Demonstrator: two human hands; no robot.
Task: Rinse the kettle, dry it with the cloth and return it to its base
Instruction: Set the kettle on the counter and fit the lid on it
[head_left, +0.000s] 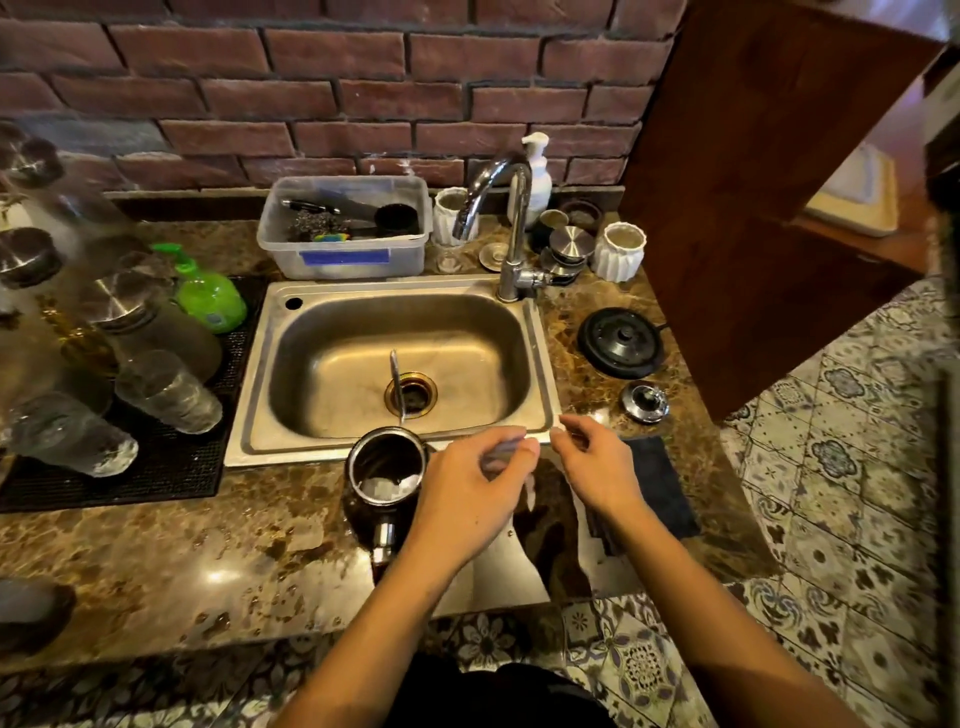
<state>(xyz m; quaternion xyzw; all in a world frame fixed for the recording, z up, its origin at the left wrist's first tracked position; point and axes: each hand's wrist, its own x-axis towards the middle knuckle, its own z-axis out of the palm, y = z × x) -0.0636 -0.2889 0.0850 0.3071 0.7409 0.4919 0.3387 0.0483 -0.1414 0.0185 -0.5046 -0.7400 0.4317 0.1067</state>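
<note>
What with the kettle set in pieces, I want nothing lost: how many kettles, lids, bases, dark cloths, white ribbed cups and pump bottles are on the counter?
Kettle: 1
Kettle lid: 1
Kettle base: 1
Dark cloth: 1
White ribbed cups: 2
Pump bottles: 2
Total: 8

Lidless dark kettle (385, 480) upright before sink; black base (621, 341) right.

Kettle (385, 475) on tabletop (156, 561), just left of left grip (470, 491), before sink (545, 374). Base (621, 342) and lid (645, 401) beyond right grip (597, 465). Cloth (662, 486) just right of it.
</note>
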